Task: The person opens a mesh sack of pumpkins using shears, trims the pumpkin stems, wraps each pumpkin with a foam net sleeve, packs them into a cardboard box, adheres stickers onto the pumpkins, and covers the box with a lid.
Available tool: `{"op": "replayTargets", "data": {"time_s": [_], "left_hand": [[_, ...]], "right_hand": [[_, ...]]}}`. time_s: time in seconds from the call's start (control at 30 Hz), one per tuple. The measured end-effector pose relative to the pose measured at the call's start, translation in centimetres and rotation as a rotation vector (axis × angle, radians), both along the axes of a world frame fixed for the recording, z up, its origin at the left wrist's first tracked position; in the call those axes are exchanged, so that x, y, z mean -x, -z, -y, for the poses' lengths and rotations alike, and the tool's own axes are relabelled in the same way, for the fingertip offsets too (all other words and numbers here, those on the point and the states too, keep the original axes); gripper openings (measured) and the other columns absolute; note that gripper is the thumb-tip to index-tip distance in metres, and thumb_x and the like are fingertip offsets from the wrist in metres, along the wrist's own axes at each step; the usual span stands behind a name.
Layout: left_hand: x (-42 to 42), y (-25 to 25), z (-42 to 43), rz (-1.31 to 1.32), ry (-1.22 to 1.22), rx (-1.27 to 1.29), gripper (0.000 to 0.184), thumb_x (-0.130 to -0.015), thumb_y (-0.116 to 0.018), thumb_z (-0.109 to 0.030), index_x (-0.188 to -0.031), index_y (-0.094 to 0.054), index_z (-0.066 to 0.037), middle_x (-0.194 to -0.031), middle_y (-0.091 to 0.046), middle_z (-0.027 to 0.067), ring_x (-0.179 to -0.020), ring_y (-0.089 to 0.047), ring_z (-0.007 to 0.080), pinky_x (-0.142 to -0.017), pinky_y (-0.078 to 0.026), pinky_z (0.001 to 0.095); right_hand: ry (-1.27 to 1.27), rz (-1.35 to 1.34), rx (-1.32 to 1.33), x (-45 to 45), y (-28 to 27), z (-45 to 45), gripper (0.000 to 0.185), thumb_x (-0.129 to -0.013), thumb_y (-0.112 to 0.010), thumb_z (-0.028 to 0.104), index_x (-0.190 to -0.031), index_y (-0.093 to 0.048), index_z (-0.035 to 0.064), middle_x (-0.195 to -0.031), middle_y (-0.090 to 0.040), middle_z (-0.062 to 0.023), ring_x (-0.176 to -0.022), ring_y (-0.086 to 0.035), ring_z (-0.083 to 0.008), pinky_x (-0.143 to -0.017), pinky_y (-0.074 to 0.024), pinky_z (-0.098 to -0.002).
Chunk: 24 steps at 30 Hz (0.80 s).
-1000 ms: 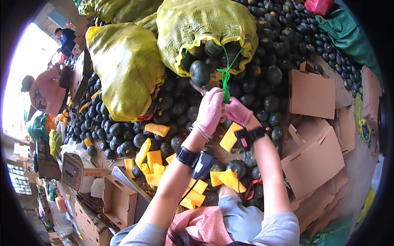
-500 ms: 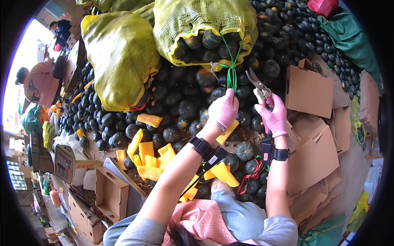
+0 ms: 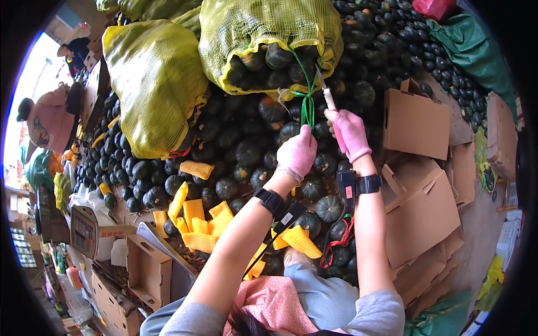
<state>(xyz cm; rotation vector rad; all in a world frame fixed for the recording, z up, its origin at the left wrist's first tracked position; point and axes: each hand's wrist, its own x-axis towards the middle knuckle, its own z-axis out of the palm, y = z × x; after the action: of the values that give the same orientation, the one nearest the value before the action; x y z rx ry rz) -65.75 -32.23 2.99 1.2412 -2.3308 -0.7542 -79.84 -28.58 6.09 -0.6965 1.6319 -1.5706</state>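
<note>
A yellow mesh sack [image 3: 269, 28] full of dark green squashes [image 3: 277, 56] lies at the top, its mouth facing me. Green twine [image 3: 308, 101] is looped and knotted at that mouth. In a pink glove, my left hand [image 3: 297, 152] is closed on the lower ends of the twine and pulls them toward me. My right hand [image 3: 350, 134], also gloved, grips a pair of pruning shears [image 3: 328, 96] by the handles. The blades point up beside the sack's mouth, just right of the twine; whether they touch it I cannot tell.
A second filled mesh sack [image 3: 154, 84] lies to the left. Loose squashes cover the floor all around. Yellow foam net sleeves [image 3: 202, 229] are scattered in front. Flattened cardboard boxes [image 3: 420, 213] pile up at right, with a green tarp [image 3: 473, 53] behind. Another person [image 3: 53, 120] is at far left.
My right hand has moved up and left with the shears, bringing the blades close to the sack's mouth. My left hand still holds the twine. The whole view has shifted slightly.
</note>
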Motion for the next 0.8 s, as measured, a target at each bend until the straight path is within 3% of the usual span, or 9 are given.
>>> {"op": "replayTargets", "data": {"time_s": [0.2, 0.4, 0.47, 0.53, 0.6, 0.67, 0.8], "left_hand": [[0.0, -0.1, 0.0, -0.012, 0.002, 0.015, 0.018, -0.091, -0.047, -0.025, -0.1, -0.048, -0.01, -0.068, -0.062, 0.0195, -0.064, -0.06, 0.041, -0.056, -0.047, 0.0513], [-0.4, 0.1, 0.0, -0.05, 0.009, 0.031, 0.016, -0.09, -0.048, -0.024, -0.097, -0.048, -0.01, -0.068, -0.062, 0.0196, -0.064, -0.06, 0.041, -0.056, -0.048, 0.0512], [-0.7, 0.2, 0.0, -0.054, 0.012, 0.044, 0.016, -0.088, -0.049, -0.023, -0.096, -0.049, -0.009, -0.068, -0.062, 0.0198, -0.064, -0.061, 0.0407, -0.057, -0.048, 0.0512], [-2.7, 4.3, -1.9, 0.13, 0.157, 0.036, 0.017, -0.086, -0.05, -0.024, -0.093, -0.051, -0.008, -0.068, -0.062, 0.0199, -0.063, -0.062, 0.0399, -0.057, -0.049, 0.0509], [-6.0, 6.7, -4.7, 0.222, 0.067, -0.15, 0.019, -0.085, -0.051, -0.025, -0.09, -0.052, -0.007, -0.068, -0.063, 0.0194, -0.063, -0.062, 0.0391, -0.057, -0.049, 0.0501], [-9.3, 9.1, -6.7, 0.397, 0.261, -0.126, 0.02, -0.085, -0.05, -0.027, -0.086, -0.053, -0.007, -0.067, -0.063, 0.019, -0.062, -0.062, 0.0388, -0.055, -0.049, 0.0488], [-10.5, 8.8, -10.8, 0.437, 0.347, -0.24, 0.021, -0.083, -0.053, -0.029, -0.081, -0.056, -0.008, -0.064, -0.062, 0.0162, -0.06, -0.063, 0.0367, -0.055, -0.049, 0.0492]], "right_hand": [[-0.006, 0.039, 0.025, 0.3, 0.8, 1.1, 0.032, -0.082, -0.071, 0.024, -0.061, -0.05, 0.0114, -0.056, -0.05, 0.0035, -0.044, -0.04, -0.0046, -0.043, -0.0299, -0.022], [-0.024, 0.107, 0.063, 0.1, 0.4, 1.1, 0.025, -0.082, -0.07, 0.025, -0.067, -0.057, 0.0093, -0.059, -0.053, 0.0021, -0.047, -0.046, -0.0059, -0.045, -0.0369, -0.021], [-0.031, 0.155, 0.049, -0.4, 0.1, -0.1, 0.02, -0.083, -0.068, 0.023, -0.074, -0.06, 0.0064, -0.064, -0.058, 0.0, -0.051, -0.051, -0.0067, -0.049, -0.041, -0.0207], [-0.06, 0.187, 0.074, -0.5, 0.5, -2.2, 0.019, -0.084, -0.067, 0.022, -0.077, -0.061, 0.0052, -0.066, -0.059, -0.0011, -0.053, -0.053, -0.007, -0.05, -0.0424, -0.0209], [-0.071, 0.156, 0.057, -0.5, 1.4, -5.2, 0.019, -0.085, -0.065, 0.021, -0.08, -0.061, 0.0032, -0.068, -0.06, -0.0027, -0.056, -0.055, -0.008, -0.053, -0.044, -0.0215], [-0.029, 0.237, 0.121, 0.4, 3.6, -8.0, 0.028, -0.088, -0.06, 0.023, -0.102, -0.06, -0.0012, -0.08, -0.063, -0.0065, -0.066, -0.059, -0.0109, -0.06, -0.048, -0.0234], [0.049, 0.461, 0.204, 2.7, 3.8, -10.8, 0.039, -0.089, -0.059, 0.033, -0.109, -0.057, 0.0003, -0.086, -0.063, -0.0075, -0.072, -0.061, -0.0159, -0.068, -0.0508, -0.0297]]}}
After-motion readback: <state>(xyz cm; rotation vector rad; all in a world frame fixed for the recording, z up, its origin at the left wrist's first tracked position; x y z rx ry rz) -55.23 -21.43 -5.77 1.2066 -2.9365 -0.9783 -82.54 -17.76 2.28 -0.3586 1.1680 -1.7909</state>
